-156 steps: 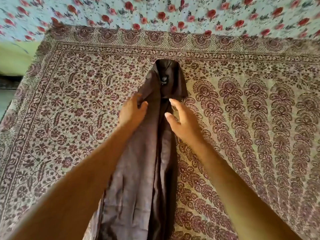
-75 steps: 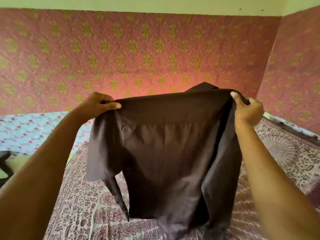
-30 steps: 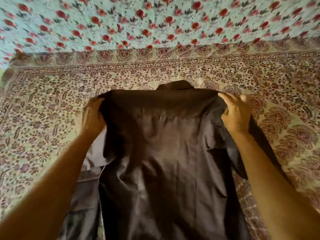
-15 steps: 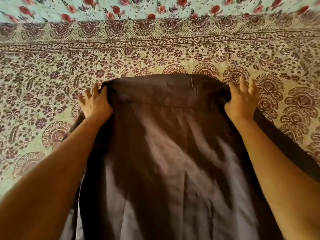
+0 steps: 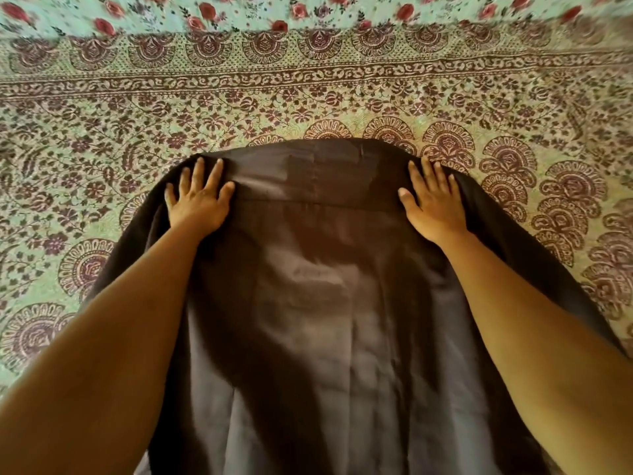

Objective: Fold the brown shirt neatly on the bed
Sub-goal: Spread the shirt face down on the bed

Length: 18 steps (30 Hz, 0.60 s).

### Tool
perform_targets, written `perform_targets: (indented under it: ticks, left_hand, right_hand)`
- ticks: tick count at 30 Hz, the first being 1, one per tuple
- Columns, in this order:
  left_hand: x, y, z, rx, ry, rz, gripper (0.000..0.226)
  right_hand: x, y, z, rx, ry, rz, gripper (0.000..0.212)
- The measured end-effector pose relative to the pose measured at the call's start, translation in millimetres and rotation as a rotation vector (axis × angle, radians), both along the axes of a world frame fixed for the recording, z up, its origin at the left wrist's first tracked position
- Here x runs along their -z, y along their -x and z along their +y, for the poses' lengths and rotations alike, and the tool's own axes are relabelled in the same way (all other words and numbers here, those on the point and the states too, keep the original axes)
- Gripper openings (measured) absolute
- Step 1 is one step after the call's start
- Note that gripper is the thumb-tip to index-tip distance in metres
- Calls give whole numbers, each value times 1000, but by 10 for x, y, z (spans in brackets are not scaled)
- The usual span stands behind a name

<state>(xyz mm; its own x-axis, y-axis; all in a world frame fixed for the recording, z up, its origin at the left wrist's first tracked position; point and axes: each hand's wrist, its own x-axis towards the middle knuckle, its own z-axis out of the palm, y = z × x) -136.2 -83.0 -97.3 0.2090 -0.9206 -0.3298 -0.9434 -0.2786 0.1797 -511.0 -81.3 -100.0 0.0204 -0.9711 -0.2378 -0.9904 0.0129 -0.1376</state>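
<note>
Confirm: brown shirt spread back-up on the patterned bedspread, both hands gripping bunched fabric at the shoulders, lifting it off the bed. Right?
Not quite. The head view shows the left hand and right hand lying flat, fingers spread, palms pressing the shoulders, not gripping or lifting. The rest holds: the brown shirt lies spread back-up on the patterned bedspread.

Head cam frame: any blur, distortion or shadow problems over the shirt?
Head view: strong wide-angle bowing, straight border of the patterned maroon bedspread curves; motion smear along the top strip with the red-flowered sheet; centre sharp. Soft daylight, no glare; a dark shadow runs down the brown cotton shirt between left hand and right hand.
</note>
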Motion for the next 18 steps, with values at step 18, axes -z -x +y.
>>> perform_targets:
  ticks: [18]
  left_hand:
    - [-168,222,3188,74,-10,48,66]
  right_hand:
    - [-131,-183,2936,29,-11,-34,67]
